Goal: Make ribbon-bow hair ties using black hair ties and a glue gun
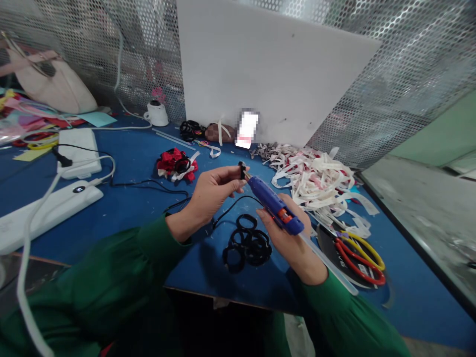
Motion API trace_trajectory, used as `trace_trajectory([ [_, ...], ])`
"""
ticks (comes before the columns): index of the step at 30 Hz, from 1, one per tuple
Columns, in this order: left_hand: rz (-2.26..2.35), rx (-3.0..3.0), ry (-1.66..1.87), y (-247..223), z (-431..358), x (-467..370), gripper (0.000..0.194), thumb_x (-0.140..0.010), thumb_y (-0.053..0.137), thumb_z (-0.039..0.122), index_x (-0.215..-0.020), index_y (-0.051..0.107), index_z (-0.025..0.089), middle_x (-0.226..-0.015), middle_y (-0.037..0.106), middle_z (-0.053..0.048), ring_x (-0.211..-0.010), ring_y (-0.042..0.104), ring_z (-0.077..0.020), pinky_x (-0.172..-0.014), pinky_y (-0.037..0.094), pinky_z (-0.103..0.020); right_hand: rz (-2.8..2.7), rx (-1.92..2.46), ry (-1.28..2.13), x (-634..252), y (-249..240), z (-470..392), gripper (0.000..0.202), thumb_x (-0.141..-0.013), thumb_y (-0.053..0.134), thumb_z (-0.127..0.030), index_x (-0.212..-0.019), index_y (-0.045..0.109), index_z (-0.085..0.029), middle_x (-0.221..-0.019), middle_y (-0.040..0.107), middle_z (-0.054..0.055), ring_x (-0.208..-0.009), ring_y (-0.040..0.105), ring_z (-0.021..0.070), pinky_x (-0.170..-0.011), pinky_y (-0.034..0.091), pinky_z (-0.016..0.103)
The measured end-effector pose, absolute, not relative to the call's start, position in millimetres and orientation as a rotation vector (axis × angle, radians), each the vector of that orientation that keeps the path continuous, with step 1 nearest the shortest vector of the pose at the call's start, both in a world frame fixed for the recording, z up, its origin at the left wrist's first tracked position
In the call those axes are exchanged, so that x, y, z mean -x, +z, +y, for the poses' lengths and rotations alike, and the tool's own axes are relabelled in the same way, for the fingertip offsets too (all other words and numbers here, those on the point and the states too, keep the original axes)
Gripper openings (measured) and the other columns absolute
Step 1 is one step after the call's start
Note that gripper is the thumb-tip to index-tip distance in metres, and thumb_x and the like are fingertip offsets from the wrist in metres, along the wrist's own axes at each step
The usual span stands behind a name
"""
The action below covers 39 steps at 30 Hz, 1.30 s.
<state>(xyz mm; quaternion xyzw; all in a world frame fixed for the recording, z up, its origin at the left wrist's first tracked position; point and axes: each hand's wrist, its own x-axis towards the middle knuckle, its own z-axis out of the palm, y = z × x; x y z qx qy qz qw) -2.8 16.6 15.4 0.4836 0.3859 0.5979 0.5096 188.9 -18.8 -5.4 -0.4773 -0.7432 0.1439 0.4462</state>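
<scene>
Near the middle of the head view, my left hand (213,191) pinches a small black hair tie (242,171) between thumb and fingers. My right hand (288,235) is wrapped round a blue glue gun (273,201), its nozzle touching or very close to the black band. A long clear glue stick (329,265) sticks out of the gun's back end. On the blue table below lies a pile of black hair ties (251,243). Beyond my left hand sits a bunch of red and white ribbon bows (177,164) with a black band on it.
White ribbon scraps (316,173) heap up at the right, with red-and-yellow-handled scissors (360,258) in front. Power strips (48,213) and cables lie at the left. At the back are a lit phone (247,130), a white cup (157,114) and a white board (271,69).
</scene>
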Motion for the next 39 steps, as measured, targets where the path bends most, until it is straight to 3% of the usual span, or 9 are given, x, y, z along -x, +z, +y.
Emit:
trace_trajectory([
  [39, 0.940, -1.146, 1.477, 13.4, 19.0, 4.8, 0.019, -0.073, 0.083, 0.027, -0.090, 0.081, 0.018, -0.075, 0.076, -0.003, -0.061, 0.065, -0.0120, -0.054, 0.044, -0.023, -1.846, 1.187, 0.293, -187.4, -4.3, -19.8, 0.028, -0.086, 0.072, -0.040, -0.080, 0.049, -0.025, -0.066, 0.050, -0.005, -0.057, 0.046, 0.0136, -0.055, 0.037, 0.026],
])
